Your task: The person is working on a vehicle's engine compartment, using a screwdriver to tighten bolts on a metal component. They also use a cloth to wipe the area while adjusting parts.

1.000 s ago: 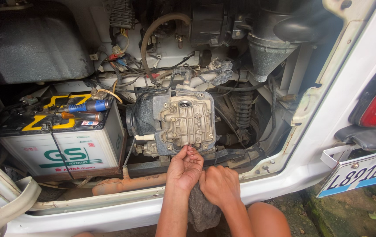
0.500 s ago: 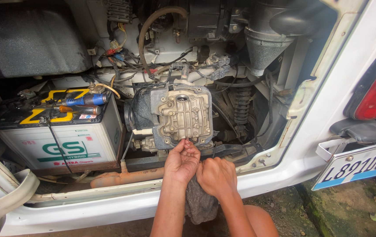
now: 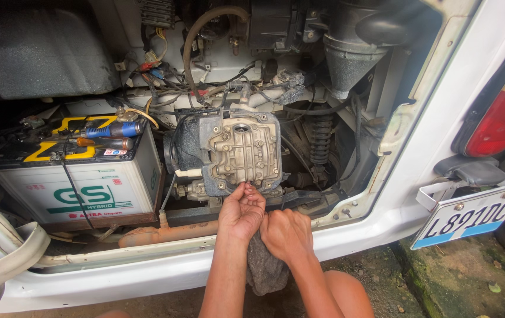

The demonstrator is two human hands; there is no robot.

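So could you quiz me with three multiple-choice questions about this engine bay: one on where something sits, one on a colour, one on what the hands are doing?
1. Where is the battery?
A. Left of the metal cover
B. Right of the tail light
C. On the ground

2. What colour is the screwdriver handle on the battery?
A. Green
B. Blue
C. White

3. What is the left hand doing?
A. Resting on the battery
B. Hanging free in the air
C. Touching the lower edge of the metal cover with its fingers

Answers: 1 A, the battery sits at the left and the cover in the middle. 2 B, the handle on the battery top is blue. 3 C, the fingers pinch at the cover's bottom edge, while the right hand holds a grey rag below.
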